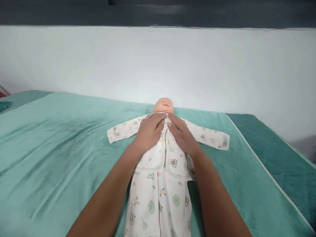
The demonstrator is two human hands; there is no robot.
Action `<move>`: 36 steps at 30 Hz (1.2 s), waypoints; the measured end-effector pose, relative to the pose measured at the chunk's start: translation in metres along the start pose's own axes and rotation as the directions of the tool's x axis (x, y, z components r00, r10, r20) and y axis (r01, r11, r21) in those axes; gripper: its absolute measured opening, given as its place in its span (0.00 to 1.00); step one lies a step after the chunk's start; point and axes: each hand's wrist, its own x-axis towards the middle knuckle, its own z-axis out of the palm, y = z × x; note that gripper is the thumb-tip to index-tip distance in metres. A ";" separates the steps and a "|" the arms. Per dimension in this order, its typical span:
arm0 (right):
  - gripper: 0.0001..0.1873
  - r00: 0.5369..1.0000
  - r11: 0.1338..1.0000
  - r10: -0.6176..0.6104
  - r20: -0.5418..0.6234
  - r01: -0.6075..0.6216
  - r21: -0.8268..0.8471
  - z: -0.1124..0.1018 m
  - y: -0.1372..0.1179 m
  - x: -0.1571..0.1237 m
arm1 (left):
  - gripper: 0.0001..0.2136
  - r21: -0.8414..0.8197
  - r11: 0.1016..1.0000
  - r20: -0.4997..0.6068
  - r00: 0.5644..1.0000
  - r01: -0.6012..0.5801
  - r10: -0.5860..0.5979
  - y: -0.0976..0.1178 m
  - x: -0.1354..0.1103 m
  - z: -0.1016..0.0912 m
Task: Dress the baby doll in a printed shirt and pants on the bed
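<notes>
A baby doll (164,105) lies on its back, its head toward the wall, dressed in a white printed baby shirt (174,154) and matching baby trousers (160,200). My left hand (150,130) rests on the upper chest, its index finger and thumb at the shirt's front edge near the collar. From the other side, my right hand (181,133) holds the opposite front edge at the same height. The fingertips of both hands nearly meet just below the doll's chin. Lower down, the two front edges of the shirt part slightly. Both sleeves stretch outward.
A green plush cover (74,148) lies beneath the doll, with creases on the left. On the right, a darker green strip (274,148) runs beyond a pale seam. Behind the doll rises a white wall (158,62) under a dark band (197,13).
</notes>
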 end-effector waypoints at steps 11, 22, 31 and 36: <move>0.16 0.983 0.955 0.134 -0.123 -0.095 0.280 0.003 -0.007 -0.002 | 0.19 -0.026 0.999 0.005 1.000 0.026 -0.026 0.005 0.000 -0.003; 0.21 0.997 0.981 0.066 -0.042 -0.057 0.186 0.000 -0.009 0.001 | 0.18 -0.021 0.999 -0.050 0.998 -0.046 0.045 0.004 0.000 -0.002; 0.21 0.985 0.969 0.139 -0.100 -0.114 0.217 0.002 -0.009 0.000 | 0.13 -0.121 0.990 -0.153 0.987 -0.070 0.051 0.006 -0.004 -0.003; 0.12 0.883 0.929 0.344 -0.319 -0.270 0.254 -0.012 -0.028 -0.011 | 0.09 -0.332 0.941 -0.195 0.972 0.061 -0.131 0.011 -0.011 -0.010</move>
